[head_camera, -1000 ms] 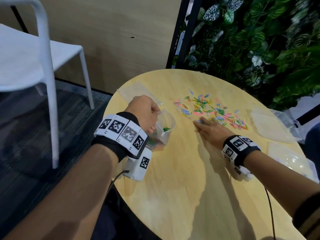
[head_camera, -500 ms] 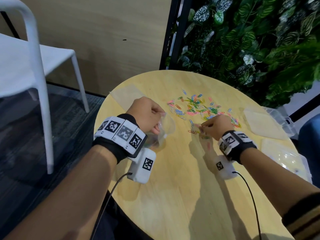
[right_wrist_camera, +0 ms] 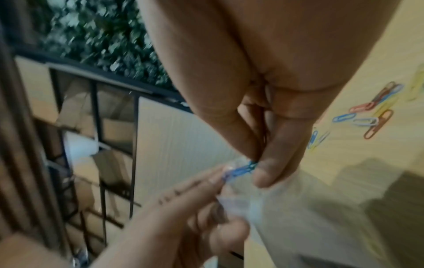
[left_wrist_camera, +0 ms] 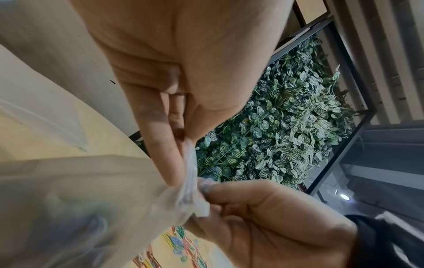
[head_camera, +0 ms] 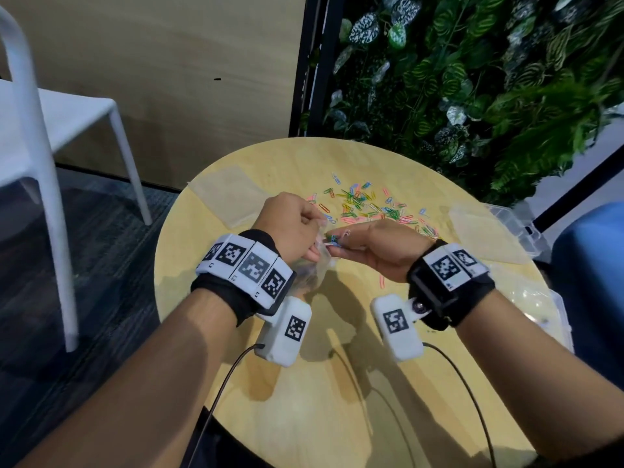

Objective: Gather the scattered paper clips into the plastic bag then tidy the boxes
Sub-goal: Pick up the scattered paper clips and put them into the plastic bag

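Observation:
My left hand (head_camera: pixel 297 228) pinches the rim of a clear plastic bag (head_camera: pixel 312 271) above the round wooden table (head_camera: pixel 337 383); in the left wrist view the bag (left_wrist_camera: pixel 80 199) hangs below the left hand (left_wrist_camera: pixel 181 163). My right hand (head_camera: pixel 378 248) pinches a few paper clips (head_camera: pixel 332 240) at the bag's mouth; the right wrist view shows blue clips (right_wrist_camera: pixel 241 169) between thumb and finger of the right hand (right_wrist_camera: pixel 257 163). A scatter of coloured paper clips (head_camera: pixel 371 207) lies on the table beyond both hands. One pink clip (head_camera: pixel 381 281) lies under my right wrist.
Clear plastic boxes (head_camera: pixel 506 228) and lids sit at the table's right edge, another box (head_camera: pixel 540 305) nearer. A flat clear bag (head_camera: pixel 226 194) lies at the back left. A white chair (head_camera: pixel 50 136) stands left; a plant wall (head_camera: pixel 472 79) rises behind.
My right hand left the clip pile, lifted with a few clips and moved left to the bag's mouth. The left hand kept hold of the bag and raised it slightly.

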